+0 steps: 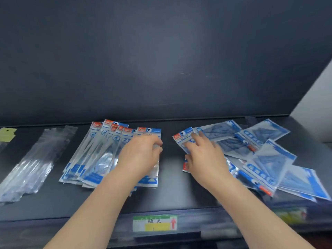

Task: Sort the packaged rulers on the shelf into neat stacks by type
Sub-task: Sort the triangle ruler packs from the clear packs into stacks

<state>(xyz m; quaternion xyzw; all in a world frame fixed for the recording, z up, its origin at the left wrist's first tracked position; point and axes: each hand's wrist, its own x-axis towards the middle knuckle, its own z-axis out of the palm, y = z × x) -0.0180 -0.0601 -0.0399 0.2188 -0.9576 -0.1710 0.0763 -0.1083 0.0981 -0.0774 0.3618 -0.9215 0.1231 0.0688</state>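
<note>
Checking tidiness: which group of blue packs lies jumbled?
The right pile, by the right hand; its packs point every way, while the left fan lies roughly parallel.

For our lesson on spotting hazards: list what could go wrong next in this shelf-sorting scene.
1. The loose pile lies near the front edge of the shelf; pulling one packet with the right hand could slide others off.
2. The fanned long packets lie uneven; a nudge may spread them further.

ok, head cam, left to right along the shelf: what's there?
yellow packet at the frame's edge → clear long packets → fanned ruler packs → left hand, on the fan's rightmost pack → right hand, fingers on the pile's leftmost pack → jumbled ruler packs
</note>
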